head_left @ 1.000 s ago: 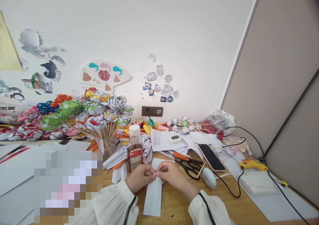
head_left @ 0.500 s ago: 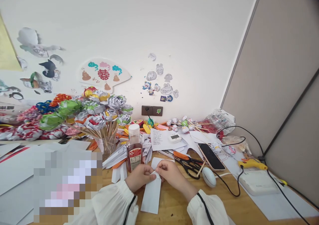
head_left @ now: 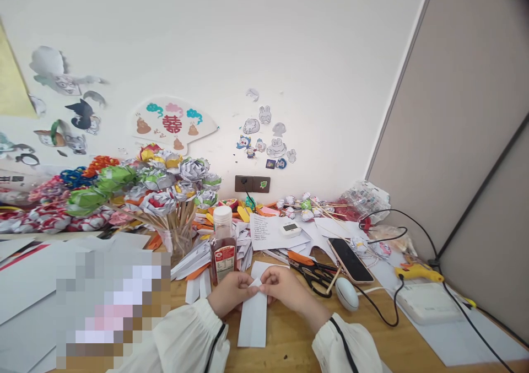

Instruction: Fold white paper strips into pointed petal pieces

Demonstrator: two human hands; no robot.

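In two hands (head_left: 232,297) (head_left: 288,290), one paper strip (head_left: 253,322)

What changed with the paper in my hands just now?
The white paper strip, pinched at its far end by left hand and right hand, swung its near end left, then back straight. Both hands kept their grip; bottle, scissors and phone stayed put.

Loose white sleeves (head_left: 182,334), gathered cuffs (head_left: 210,313), thin black cords (head_left: 214,346)

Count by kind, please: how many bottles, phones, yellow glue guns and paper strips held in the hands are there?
Bottle: 1
Phone: 1
Yellow glue gun: 1
Paper strip, pinched by left hand and right hand: 1
Total: 4
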